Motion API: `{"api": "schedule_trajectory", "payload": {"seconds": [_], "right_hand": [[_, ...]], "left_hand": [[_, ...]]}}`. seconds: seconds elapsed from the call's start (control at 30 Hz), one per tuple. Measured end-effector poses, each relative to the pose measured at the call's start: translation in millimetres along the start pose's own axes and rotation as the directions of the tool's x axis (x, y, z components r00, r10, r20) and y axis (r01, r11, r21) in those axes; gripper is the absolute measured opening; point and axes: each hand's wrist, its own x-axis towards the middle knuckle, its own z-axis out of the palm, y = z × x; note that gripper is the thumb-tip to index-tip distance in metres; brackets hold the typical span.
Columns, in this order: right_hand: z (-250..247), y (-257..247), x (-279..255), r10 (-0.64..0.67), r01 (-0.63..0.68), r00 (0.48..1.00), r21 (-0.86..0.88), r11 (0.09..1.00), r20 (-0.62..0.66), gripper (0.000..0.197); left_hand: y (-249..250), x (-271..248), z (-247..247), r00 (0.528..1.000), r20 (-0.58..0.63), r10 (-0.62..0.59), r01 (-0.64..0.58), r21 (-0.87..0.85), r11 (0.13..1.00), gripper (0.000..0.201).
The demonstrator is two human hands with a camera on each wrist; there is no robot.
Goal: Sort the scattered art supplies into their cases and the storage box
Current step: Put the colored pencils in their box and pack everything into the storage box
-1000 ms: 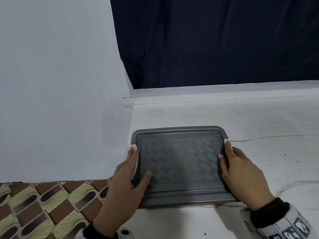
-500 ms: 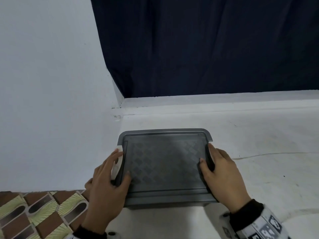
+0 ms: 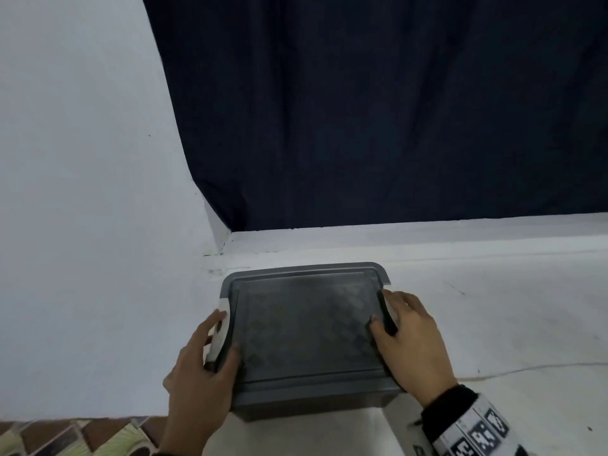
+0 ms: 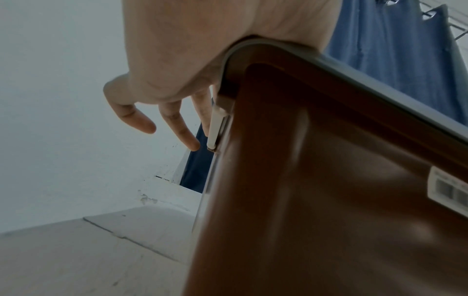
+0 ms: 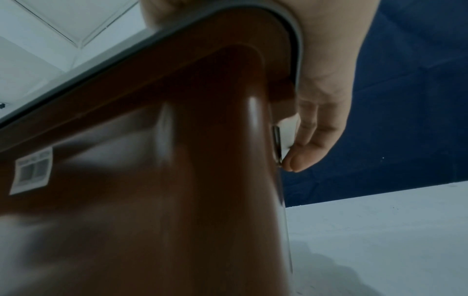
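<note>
Both hands grasp the box; left hand on its left clip; right hand on its right edge.

No readable text: only a blurred barcode sticker on the storage box.

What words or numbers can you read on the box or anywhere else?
Barcode sticker on the brown side of the storage box: too blurred to read.
Black-and-white square markers on the right wrist band: patterns, not letters.
The grey lid shows no writing.
</note>
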Motion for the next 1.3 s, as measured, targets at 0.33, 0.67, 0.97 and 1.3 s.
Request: {"api": "schedule_trajectory", "payload": {"seconds": [0.33,0.67,0.97,1.3], "right_hand": [[22.1,-2.1,79.6,0.043,-0.043,0.999,-0.005,0.999,-0.011,0.041],[47.4,-2.0,152.7,0.129,-0.121,0.99,-0.133,0.984,0.054,0.055],[49.2,-0.4,154.7,0.147,-0.139,0.988,-0.155,0.978,0.04,0.053],[53.8,-0.2,149.5,0.118,-0.136,0.989,-0.236,0.962,-0.089,0.036]], "left_hand": [[13.9,84.6,30.3,0.999,0.023,-0.043,0.044,-0.044,0.998,0.041],[27.2,165.6,54.7,0.998,0.015,-0.064,0.065,-0.119,0.991,0.047],[26.4,167.8,58.2,0.999,-0.037,-0.028,0.023,-0.12,0.992,0.05],[25.3,175.6,59.4,0.998,-0.02,0.057,-0.055,0.078,0.995,0.04]]}}
